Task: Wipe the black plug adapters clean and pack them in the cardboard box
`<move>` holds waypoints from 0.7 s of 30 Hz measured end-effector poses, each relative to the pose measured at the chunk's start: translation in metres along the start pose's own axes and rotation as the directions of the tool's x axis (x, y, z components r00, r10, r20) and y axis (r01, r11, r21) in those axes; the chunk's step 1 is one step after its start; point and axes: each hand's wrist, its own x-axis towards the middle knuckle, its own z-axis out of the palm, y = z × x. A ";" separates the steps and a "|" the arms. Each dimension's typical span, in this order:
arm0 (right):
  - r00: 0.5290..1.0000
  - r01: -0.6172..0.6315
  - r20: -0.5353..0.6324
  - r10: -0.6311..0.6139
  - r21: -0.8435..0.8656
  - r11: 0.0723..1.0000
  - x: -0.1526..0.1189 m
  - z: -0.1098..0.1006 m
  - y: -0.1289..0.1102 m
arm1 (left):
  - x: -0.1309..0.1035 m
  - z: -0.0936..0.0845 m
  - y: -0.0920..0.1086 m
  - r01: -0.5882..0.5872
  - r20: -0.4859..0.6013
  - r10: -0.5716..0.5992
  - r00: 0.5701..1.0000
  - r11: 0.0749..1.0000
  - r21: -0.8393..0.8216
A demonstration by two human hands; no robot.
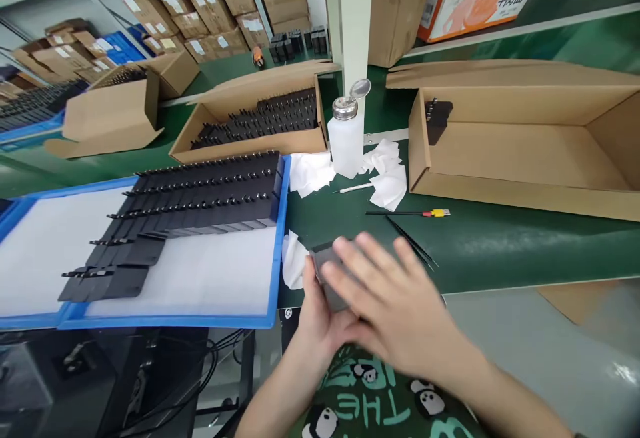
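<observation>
My left grip (323, 331) pinches the dark flat piece (333, 298) by the near edge of the worktop (500, 245), my right grip (400, 308) spread over it. I'd steady its edges, pressing lightly.

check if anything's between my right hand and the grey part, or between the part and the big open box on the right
Nothing visible separates your right hand from the part. Toward the box, the yellow-tipped cable and black sticks lie on the bench, before its front wall
</observation>
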 end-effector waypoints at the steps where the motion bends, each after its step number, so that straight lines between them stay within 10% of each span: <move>1: 0.995 -0.084 0.043 0.087 -0.056 0.995 -0.006 -0.001 0.012 | -0.001 -0.001 0.003 -0.030 0.007 0.031 1.000 0.999 -0.014; 6: 0.914 -0.405 -0.074 0.398 -0.127 0.906 -0.025 -0.015 0.040 | -0.006 0.000 0.016 -0.144 0.038 0.144 0.989 0.990 0.003; 11: 0.998 0.014 -0.058 -0.020 -0.111 0.994 0.013 -0.026 -0.006 | -0.006 0.004 -0.003 -0.242 -0.109 0.270 0.957 0.945 0.221; 15: 0.997 0.034 -0.056 -0.055 -0.320 0.947 0.032 -0.021 -0.020 | 0.002 0.007 -0.024 -0.291 -0.062 0.331 0.942 0.894 0.342; 21: 0.988 -0.148 -0.005 0.152 -0.254 0.956 0.034 -0.073 0.066 | 0.000 0.015 -0.015 -0.520 0.321 0.411 0.853 0.711 0.473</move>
